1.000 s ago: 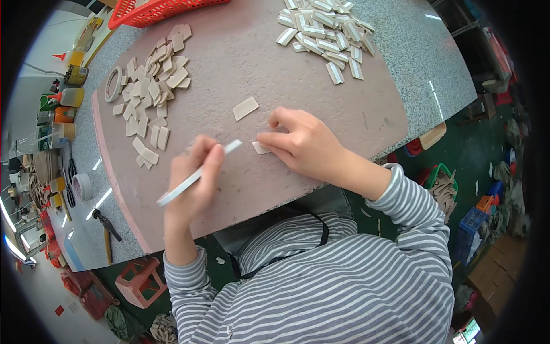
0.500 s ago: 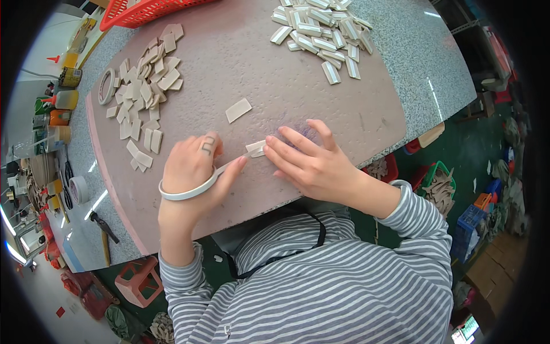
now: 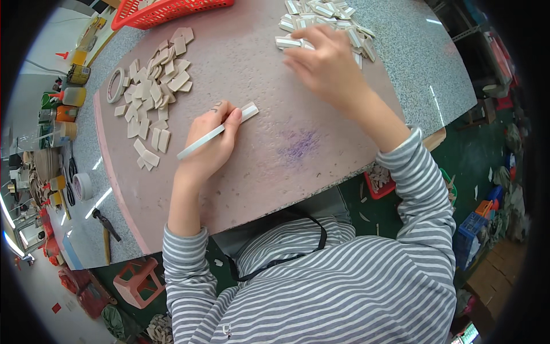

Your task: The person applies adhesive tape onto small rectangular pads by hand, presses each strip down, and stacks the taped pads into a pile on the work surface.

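My left hand [image 3: 209, 135] is closed, its thumb pressing a white tape strip [image 3: 200, 141] onto a small flat beige piece [image 3: 250, 107]. The strip runs back from the thumb over the hand and lies along one side of the piece. Farther off at the right, my right hand [image 3: 329, 66] is over the pile of beige pieces with white strips [image 3: 306, 24], its fingers apart. One taped piece [image 3: 286, 42] lies at the pile's near left edge, partly behind the fingertips. Some of the pile is hidden by the hand.
Left of my left hand is a heap of bare beige pieces [image 3: 146, 92], with a tape ring [image 3: 115, 85] beside it. A red basket [image 3: 172, 12] stands at the back. A hammer [image 3: 106, 229] and another tape roll [image 3: 82, 187] lie near the left edge.
My right hand has moved from the near middle to the far right pile. My left hand has moved forward to the loose beige piece, and its tape strip now lies on it.
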`<state>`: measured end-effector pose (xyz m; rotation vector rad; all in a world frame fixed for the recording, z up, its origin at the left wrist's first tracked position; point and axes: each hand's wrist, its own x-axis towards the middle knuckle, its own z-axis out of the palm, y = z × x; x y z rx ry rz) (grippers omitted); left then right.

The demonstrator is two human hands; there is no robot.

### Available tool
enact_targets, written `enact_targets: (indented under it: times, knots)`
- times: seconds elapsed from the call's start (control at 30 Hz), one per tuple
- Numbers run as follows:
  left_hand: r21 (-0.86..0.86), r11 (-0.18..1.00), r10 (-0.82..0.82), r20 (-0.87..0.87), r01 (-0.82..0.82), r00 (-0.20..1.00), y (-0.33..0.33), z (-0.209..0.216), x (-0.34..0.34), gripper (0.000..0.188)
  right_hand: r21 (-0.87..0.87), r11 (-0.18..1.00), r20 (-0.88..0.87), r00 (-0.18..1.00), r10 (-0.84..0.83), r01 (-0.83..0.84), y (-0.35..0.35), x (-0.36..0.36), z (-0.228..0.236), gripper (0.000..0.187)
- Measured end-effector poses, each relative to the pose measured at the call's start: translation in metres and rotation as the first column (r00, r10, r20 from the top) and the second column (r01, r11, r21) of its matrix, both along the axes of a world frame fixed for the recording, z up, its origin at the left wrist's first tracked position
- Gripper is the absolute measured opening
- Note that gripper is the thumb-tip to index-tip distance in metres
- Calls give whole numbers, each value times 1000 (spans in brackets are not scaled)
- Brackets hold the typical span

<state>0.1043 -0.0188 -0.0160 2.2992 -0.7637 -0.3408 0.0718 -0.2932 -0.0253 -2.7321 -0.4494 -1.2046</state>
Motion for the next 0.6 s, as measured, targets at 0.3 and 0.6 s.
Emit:
enact_targets:
  times: [0.3, 0.6]
  knots:
    - [315, 948, -98, 409, -40, 907, 8, 19, -2, 27, -38, 955, -347, 900, 264, -295, 54, -45, -30, 30]
    - [-101, 973, -116, 564, 208, 817, 27, 43, -26, 19, -53, 950, -467, 848, 250, -309, 66, -18, -18, 24]
